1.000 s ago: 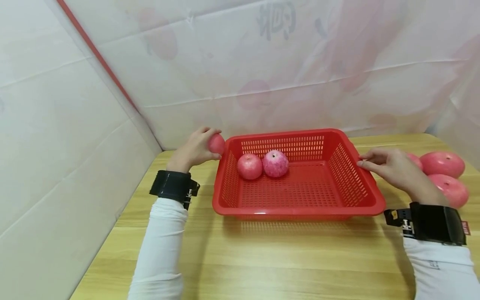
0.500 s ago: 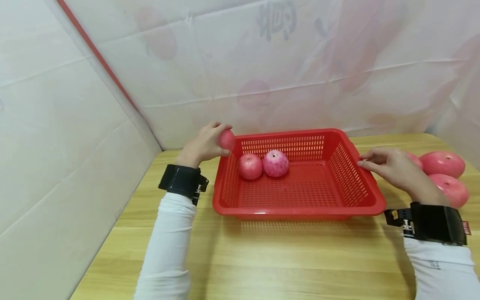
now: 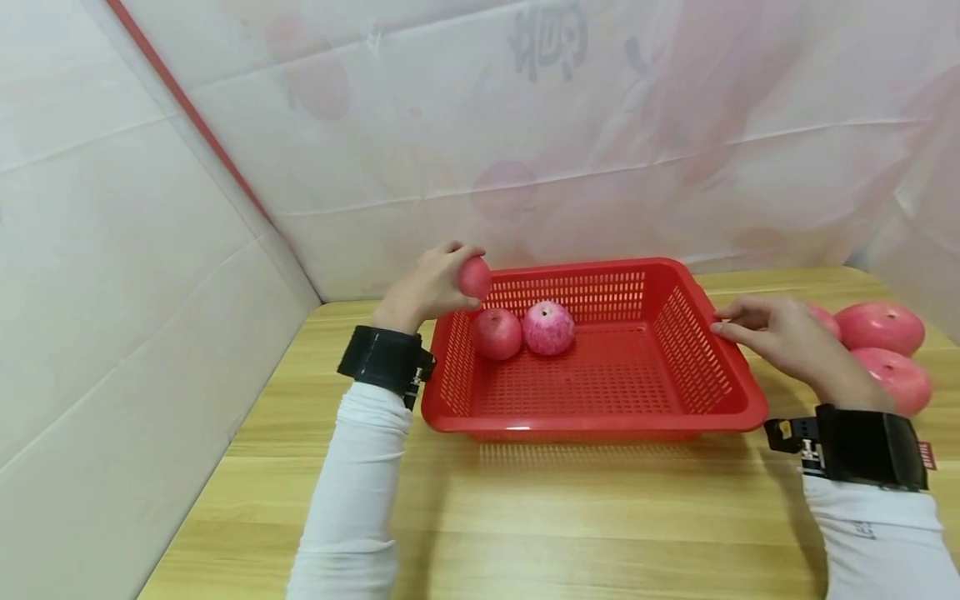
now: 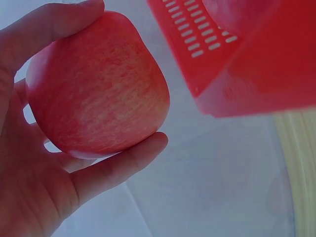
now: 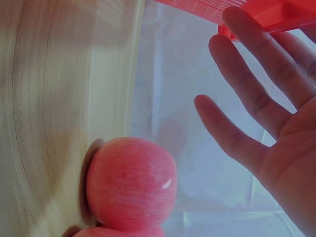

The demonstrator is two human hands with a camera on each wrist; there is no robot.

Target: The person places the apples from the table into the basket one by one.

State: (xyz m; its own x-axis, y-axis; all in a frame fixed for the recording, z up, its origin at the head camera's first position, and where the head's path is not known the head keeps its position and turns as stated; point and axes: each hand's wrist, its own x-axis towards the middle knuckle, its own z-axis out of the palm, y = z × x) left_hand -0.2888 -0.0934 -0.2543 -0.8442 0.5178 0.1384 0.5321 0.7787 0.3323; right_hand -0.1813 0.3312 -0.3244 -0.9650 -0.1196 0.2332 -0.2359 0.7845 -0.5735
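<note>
My left hand (image 3: 427, 292) holds a pinkish-red apple (image 3: 475, 277) over the back left corner of a red plastic basket (image 3: 600, 424). In the left wrist view, thumb and fingers curve round this apple (image 4: 98, 89), with the basket wall (image 4: 266, 84) off to its side. Two apples sit side by side at the left inside the basket: a red one (image 3: 497, 335) and a mottled pink-white one (image 3: 548, 328). At the basket's right rim, my right hand (image 3: 783, 337) pinches the edge between thumb and forefinger; its other fingers (image 5: 247, 89) are spread in the right wrist view.
Three more apples (image 3: 879, 327) lie on the wooden table (image 3: 570, 533) to the right, partly behind my right hand and wrist. Pale printed sheeting (image 3: 420, 150) rises along the table's back and left edges.
My left hand has carried its apple rightward and slightly up, from beside the basket's left rim to over its back left corner. The right hand stays at the rim.
</note>
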